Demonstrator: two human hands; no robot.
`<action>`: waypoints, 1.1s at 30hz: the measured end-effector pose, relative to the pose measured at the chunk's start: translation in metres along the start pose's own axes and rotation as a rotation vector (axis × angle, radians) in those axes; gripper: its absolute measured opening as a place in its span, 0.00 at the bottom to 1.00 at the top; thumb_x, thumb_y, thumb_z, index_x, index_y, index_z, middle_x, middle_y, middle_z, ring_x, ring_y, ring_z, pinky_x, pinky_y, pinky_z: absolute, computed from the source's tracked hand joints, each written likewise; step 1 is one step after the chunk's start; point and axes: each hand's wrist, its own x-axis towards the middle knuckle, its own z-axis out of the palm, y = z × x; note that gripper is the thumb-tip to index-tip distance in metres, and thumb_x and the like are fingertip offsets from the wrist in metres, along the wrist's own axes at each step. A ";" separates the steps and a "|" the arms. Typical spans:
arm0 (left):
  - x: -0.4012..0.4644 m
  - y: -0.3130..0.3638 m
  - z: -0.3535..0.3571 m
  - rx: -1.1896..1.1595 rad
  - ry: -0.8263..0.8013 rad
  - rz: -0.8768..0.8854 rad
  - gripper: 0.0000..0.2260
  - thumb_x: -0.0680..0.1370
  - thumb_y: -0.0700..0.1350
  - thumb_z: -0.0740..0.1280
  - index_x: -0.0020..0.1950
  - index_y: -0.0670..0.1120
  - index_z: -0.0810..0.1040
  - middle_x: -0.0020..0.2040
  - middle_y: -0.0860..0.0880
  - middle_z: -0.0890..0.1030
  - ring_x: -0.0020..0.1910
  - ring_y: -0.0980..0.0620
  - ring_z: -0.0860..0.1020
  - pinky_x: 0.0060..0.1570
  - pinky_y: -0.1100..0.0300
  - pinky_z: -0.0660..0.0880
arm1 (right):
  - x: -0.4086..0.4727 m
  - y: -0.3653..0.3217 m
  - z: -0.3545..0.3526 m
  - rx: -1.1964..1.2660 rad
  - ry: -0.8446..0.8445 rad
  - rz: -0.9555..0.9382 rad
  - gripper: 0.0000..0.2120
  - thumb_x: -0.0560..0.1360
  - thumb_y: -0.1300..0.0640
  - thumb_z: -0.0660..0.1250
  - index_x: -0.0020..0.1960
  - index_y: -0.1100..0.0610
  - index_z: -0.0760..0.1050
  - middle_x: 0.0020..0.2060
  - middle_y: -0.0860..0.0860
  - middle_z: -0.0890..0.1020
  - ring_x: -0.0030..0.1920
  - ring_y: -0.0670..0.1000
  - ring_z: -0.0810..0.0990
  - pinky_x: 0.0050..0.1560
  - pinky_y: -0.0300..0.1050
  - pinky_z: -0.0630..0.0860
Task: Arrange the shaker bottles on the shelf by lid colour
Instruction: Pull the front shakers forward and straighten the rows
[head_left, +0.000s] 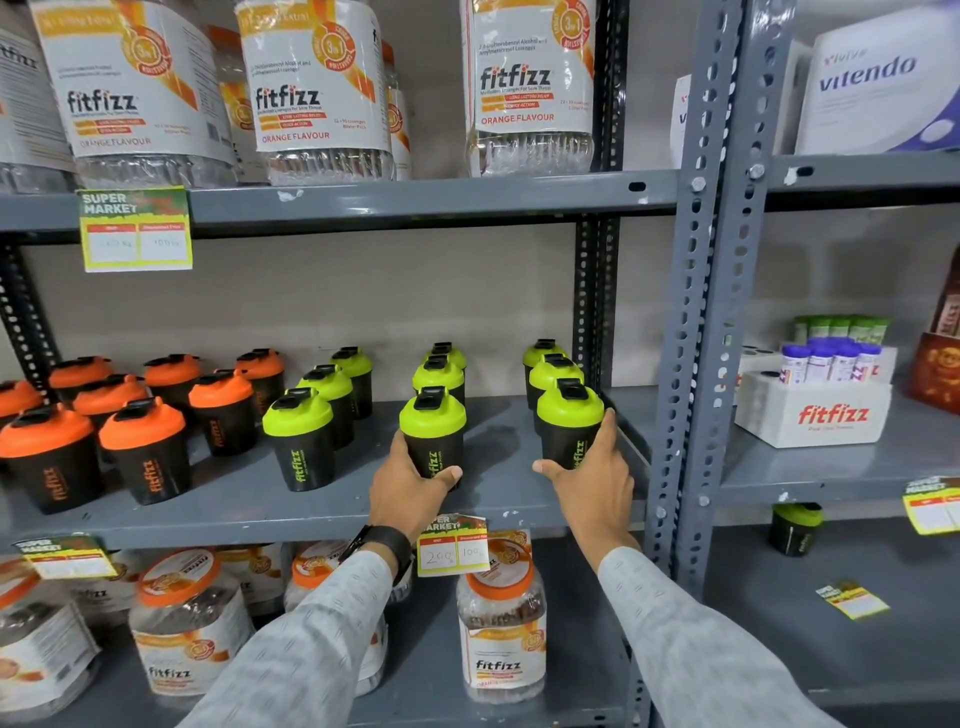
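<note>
Head camera view, looking forward and down at a grey metal shelf (509, 501) in a shop. At lower centre of the frame, two arms in pale patterned sleeves reach in. The left hand (410, 491), with a dark watch at the wrist, wraps around the black body of a green-lidded bottle (432, 434), thumb across the front and fingers behind. Just right of centre, the right hand (589, 480) cups the side and base of another green-lidded bottle (569, 423), fingers running up its right side and thumb stretched out low to the left. Both bottles stand upright on the shelf, each at the front of its own short row running toward the back wall, so the hands seem to be squaring up the front of those rows.

Further left, a third row of green-lidded bottles (322, 405) slants back. Beyond it, at centre left, stands a cluster of orange-lidded bottles (140, 415), so the two lid colours already sit in separate groups.

Large clear jars with orange labels (317, 78) fill the shelf above, and orange-lidded jars (501, 613) sit below. Yellow price tags (136, 228) hang from the shelf edges. At lower right, on the next rack, one more green-lidded bottle (795, 530) stands alone, apart from its group; it probably still needs moving over.
</note>
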 end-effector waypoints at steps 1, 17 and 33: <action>-0.002 0.000 -0.002 -0.018 -0.018 0.006 0.36 0.69 0.54 0.79 0.73 0.57 0.66 0.61 0.51 0.82 0.58 0.46 0.80 0.61 0.46 0.77 | -0.003 0.000 0.000 0.020 0.003 0.005 0.60 0.67 0.45 0.84 0.84 0.57 0.49 0.71 0.64 0.76 0.69 0.67 0.76 0.67 0.62 0.74; -0.003 -0.121 -0.216 -0.017 0.658 -0.004 0.17 0.75 0.41 0.73 0.64 0.43 0.77 0.56 0.42 0.82 0.54 0.41 0.80 0.57 0.47 0.75 | -0.136 -0.148 0.124 0.261 0.010 -0.432 0.22 0.74 0.52 0.79 0.64 0.57 0.77 0.51 0.50 0.80 0.51 0.53 0.81 0.52 0.49 0.77; 0.069 -0.176 -0.286 0.041 0.347 -0.110 0.34 0.68 0.50 0.81 0.69 0.48 0.69 0.60 0.44 0.81 0.60 0.37 0.79 0.57 0.44 0.75 | -0.138 -0.221 0.234 0.202 -0.157 0.015 0.54 0.64 0.51 0.85 0.81 0.54 0.58 0.71 0.59 0.77 0.68 0.63 0.77 0.65 0.57 0.76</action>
